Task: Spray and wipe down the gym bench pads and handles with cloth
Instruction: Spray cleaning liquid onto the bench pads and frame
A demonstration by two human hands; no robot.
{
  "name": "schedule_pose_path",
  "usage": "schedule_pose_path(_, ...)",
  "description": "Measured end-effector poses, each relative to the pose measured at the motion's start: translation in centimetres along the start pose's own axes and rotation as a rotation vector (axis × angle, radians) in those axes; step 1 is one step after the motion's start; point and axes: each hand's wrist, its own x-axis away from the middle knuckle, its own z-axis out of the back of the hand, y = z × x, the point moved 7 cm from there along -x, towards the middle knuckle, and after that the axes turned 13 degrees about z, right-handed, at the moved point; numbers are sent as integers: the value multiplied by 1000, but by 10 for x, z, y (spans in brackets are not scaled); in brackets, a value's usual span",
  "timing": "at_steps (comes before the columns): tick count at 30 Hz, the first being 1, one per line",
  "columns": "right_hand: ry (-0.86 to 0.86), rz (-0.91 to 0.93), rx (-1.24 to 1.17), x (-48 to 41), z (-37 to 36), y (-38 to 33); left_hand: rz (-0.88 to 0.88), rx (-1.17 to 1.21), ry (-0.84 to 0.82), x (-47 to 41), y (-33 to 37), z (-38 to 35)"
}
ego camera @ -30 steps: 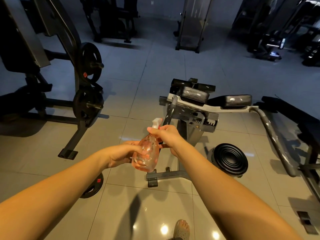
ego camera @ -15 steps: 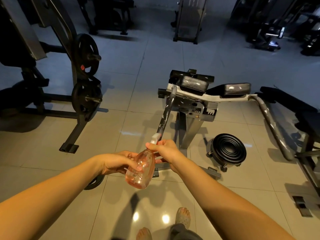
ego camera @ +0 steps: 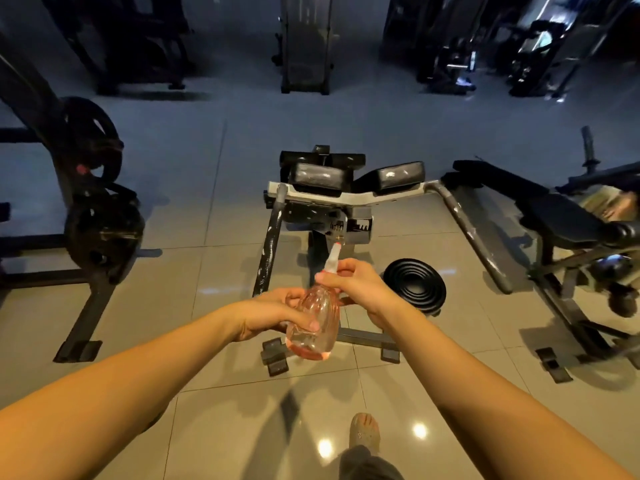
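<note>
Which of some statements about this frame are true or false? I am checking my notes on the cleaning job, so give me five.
1. Both hands hold the spray bottle. True: the left hand wraps its body, the right hand grips its neck.
2. The bottle is opaque blue. False: it is clear and pinkish.
3. A cloth is wiping the bench pads. False: no cloth is in view and nothing touches the pads.
4. A round black disc lies on the tiled floor right of the hands. True.
5. The nozzle points down at the person's feet. False: it points away, toward the machine.
</note>
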Motion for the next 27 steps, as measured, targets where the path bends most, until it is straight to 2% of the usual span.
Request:
schedule_pose_path(4, -17, 54, 18, -30, 41, -11, -47, 21, 39, -30, 38, -3)
schedule_pose_path(11, -186, 116, 43, -123, 78, -34, -82, 165, 287, -77, 95, 20)
schedule_pose_path(14, -249, 122, 79, -162, 87, -41, -70, 201, 343, -90, 114, 33)
schedule_pose_path(20, -337, 60, 54, -202, 104, -42, -23, 213, 371, -112, 139, 48)
schedule_pose_path(27, -245, 34, 14, -197, 148, -26, 4, 120, 296, -136, 164, 28)
